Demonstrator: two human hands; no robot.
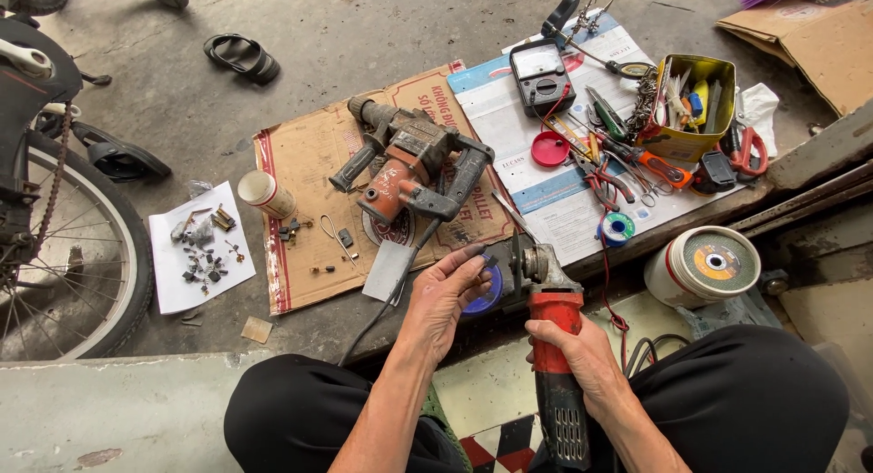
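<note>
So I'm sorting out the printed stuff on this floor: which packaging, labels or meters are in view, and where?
Brown cardboard sheet, flattened, red print, under the rotary hammer.
White and blue printed sheet, beneath the pliers and tools.
Analog meter, dark case, pale dial, top centre.
Yellow tin, rectangular, full of tools, right.
Stack of cutting discs, round green and orange label, right.
Cardboard, top right corner.

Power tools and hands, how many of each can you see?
Angle grinder: 1, gripped by the right hand, left hand at its disc
Rotary hammer drill: 1, on the cardboard
Hands: 2
Total: 4
</note>
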